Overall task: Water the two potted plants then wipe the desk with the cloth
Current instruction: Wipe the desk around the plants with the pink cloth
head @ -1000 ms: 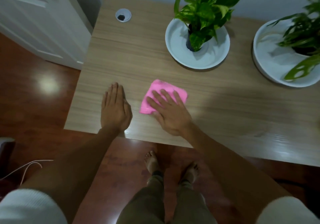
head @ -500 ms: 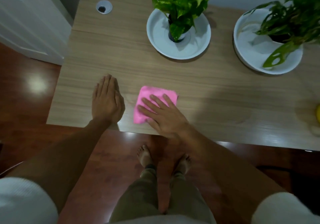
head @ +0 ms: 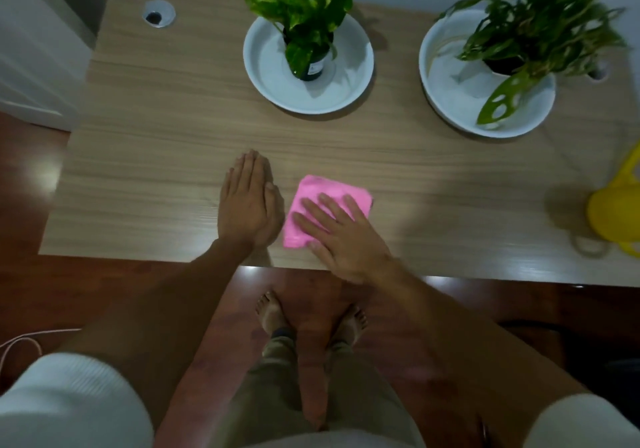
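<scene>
A folded pink cloth (head: 329,205) lies on the wooden desk (head: 166,129) near its front edge. My right hand (head: 343,236) presses flat on the cloth, fingers spread over its near half. Just left of the cloth, my left hand (head: 251,201) rests palm-down on the bare desk, holding nothing. Two potted plants stand at the back, each in a white bowl: a broad-leaved one (head: 304,7) at centre and one with holed leaves (head: 533,28) at the right. A yellow watering can (head: 614,212) sits at the right edge, partly cut off.
A round cable hole (head: 158,14) is in the desk's back left corner, and another (head: 598,73) shows behind the right bowl. A white door (head: 31,49) stands to the left. My bare feet (head: 308,319) are on the dark wood floor below the desk edge.
Both hands and the cloth have slid to the right along the front of the desk. The view has shifted right, bringing the yellow watering can into sight.
</scene>
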The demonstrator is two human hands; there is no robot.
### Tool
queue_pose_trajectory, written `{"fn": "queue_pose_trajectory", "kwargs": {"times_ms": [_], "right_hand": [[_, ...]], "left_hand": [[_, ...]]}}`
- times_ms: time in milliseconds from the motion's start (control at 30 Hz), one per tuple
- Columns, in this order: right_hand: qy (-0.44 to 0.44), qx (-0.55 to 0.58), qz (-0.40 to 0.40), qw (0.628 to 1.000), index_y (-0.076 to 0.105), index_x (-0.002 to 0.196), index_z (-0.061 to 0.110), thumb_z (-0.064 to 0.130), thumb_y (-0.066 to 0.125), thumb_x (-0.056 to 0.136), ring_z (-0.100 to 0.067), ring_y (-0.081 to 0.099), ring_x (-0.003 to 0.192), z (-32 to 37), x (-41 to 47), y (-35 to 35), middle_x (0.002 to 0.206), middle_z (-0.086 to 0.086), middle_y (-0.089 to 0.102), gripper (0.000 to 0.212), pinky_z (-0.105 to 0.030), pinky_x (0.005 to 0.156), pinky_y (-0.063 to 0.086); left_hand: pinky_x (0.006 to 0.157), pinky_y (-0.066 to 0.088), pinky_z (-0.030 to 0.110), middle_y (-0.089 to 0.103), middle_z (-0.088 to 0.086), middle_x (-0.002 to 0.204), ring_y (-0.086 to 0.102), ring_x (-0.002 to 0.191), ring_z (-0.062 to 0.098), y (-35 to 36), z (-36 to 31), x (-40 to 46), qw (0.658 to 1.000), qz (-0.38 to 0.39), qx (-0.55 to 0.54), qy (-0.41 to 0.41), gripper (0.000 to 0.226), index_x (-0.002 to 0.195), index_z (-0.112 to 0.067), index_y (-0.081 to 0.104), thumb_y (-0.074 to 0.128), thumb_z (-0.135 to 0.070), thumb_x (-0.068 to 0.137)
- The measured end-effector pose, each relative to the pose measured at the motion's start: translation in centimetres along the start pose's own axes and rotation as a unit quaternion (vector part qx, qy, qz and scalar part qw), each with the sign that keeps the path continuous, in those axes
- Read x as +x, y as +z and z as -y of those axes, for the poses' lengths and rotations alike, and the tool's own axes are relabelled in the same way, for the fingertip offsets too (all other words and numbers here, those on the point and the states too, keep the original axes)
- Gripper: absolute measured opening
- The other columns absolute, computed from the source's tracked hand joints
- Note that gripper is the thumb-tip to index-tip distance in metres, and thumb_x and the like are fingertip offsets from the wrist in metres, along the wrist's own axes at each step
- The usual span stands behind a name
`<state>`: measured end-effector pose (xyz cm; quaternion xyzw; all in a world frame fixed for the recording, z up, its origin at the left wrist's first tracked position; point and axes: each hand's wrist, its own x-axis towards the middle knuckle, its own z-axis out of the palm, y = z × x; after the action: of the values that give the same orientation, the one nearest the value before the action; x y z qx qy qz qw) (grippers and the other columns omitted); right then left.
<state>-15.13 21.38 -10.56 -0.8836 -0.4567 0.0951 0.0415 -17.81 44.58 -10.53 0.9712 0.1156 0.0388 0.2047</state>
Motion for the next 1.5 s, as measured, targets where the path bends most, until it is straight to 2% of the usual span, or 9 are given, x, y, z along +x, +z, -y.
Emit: {"fn": "queue_pose_trajectory", "kwargs": {"times_ms": [133, 233, 300, 467, 733, 933, 1167, 1333, 1500], "right_hand": [[0.163, 0.015, -0.057, 0.985, 0.021, 0.166, 0.033, 0.047, 0.025, 0.111, -0.028, 0.012, 0.163, -10.5, -4.4, -1.1, 0.175, 0.002, 0.018, 0.058, -0.067, 0.124, 0.016], [0.387, 0.066, -0.081, 0.916, 0.014, 0.168, 0.032, 0.052, 0.013, 0.109, -0.031, 0.009, 0.163, -13.5, -3.0, -2.3, 0.176, 0.001, 0.011, 0.062, -0.065, 0.127, 0.006], [0.365, 0.072, -0.081, 0.925, 0.013, 0.168, 0.03, 0.052, 0.01, 0.109, -0.03, 0.006, 0.163, -10.8, -2.3, -2.4, 0.177, 0.002, 0.008, 0.063, -0.064, 0.127, 0.005], [0.049, 0.002, -0.011, 0.999, 0.019, 0.167, 0.033, 0.049, 0.023, 0.112, -0.025, 0.007, 0.164, -10.1, -10.4, -0.5, 0.176, 0.005, 0.011, 0.058, -0.058, 0.13, 0.006], [0.423, 0.097, -0.08, 0.897, 0.008, 0.168, 0.032, 0.052, 0.008, 0.109, -0.031, 0.001, 0.163, -23.3, -10.3, -3.5, 0.177, 0.002, 0.002, 0.062, -0.064, 0.128, 0.001], [0.011, 0.0, -0.004, 1.0, 0.023, 0.167, 0.033, 0.048, 0.028, 0.111, -0.026, 0.011, 0.163, -19.1, -17.1, -0.8, 0.175, 0.003, 0.017, 0.058, -0.058, 0.13, 0.006], [0.362, 0.087, -0.06, 0.926, 0.008, 0.169, 0.031, 0.05, 0.011, 0.111, -0.032, 0.002, 0.163, -20.8, -9.3, -2.7, 0.177, 0.001, 0.002, 0.061, -0.065, 0.128, 0.003], [0.103, 0.045, -0.052, 0.992, 0.024, 0.167, 0.027, 0.046, 0.024, 0.111, -0.03, 0.011, 0.163, -5.0, -3.0, -1.2, 0.175, 0.001, 0.017, 0.059, -0.06, 0.129, 0.009], [-0.144, -0.041, 0.009, 0.989, 0.02, 0.167, 0.034, 0.049, 0.025, 0.112, -0.025, 0.01, 0.163, -7.0, -4.0, -0.2, 0.176, 0.005, 0.015, 0.058, -0.056, 0.13, 0.009]], "left_hand": [[0.13, 0.011, 0.043, 0.027, 0.014, 0.169, 0.02, 0.159, 0.027, 1.5, -3.1, -0.3, 1.0, 0.014, -0.008, 0.013, 0.062, 0.159, -0.002, 0.031, 0.025, -0.03, 0.104], [0.13, 0.013, 0.045, 0.026, 0.014, 0.169, 0.018, 0.159, 0.027, 2.8, -5.5, -0.6, 0.999, 0.024, -0.007, 0.03, 0.062, 0.159, -0.003, 0.031, 0.025, -0.031, 0.105], [0.129, 0.016, 0.048, 0.028, 0.014, 0.168, 0.021, 0.158, 0.028, 3.8, -7.4, -0.8, 0.999, 0.027, -0.006, 0.034, 0.062, 0.159, -0.003, 0.033, 0.025, -0.031, 0.104], [0.128, 0.018, 0.049, 0.033, 0.017, 0.166, 0.026, 0.156, 0.032, 5.8, -12.6, -1.0, 0.998, 0.031, -0.014, 0.049, 0.063, 0.156, -0.001, 0.038, 0.026, -0.031, 0.102], [0.13, 0.011, 0.047, 0.027, 0.013, 0.169, 0.018, 0.159, 0.026, 9.1, -17.6, -1.0, 0.998, 0.033, 0.011, 0.045, 0.063, 0.159, -0.004, 0.033, 0.027, -0.032, 0.103], [0.129, 0.011, 0.045, 0.031, 0.013, 0.167, 0.023, 0.158, 0.026, 9.3, -18.5, -1.1, 0.999, 0.034, 0.025, 0.032, 0.063, 0.157, -0.004, 0.037, 0.028, -0.034, 0.102], [0.13, 0.012, 0.046, 0.027, 0.011, 0.169, 0.018, 0.159, 0.023, 5.5, -14.9, -1.3, 0.999, 0.029, 0.019, 0.002, 0.065, 0.16, -0.007, 0.032, 0.025, -0.036, 0.103], [0.128, 0.018, 0.044, 0.034, 0.015, 0.166, 0.027, 0.156, 0.027, 2.3, -7.4, -2.2, 0.997, 0.016, 0.063, -0.03, 0.064, 0.158, -0.005, 0.037, 0.026, -0.036, 0.102], [0.129, 0.013, 0.043, 0.027, 0.013, 0.169, 0.02, 0.159, 0.025, -0.9, -1.6, -3.2, 0.995, 0.004, 0.064, -0.083, 0.066, 0.159, -0.006, 0.033, 0.028, -0.035, 0.1]]}}
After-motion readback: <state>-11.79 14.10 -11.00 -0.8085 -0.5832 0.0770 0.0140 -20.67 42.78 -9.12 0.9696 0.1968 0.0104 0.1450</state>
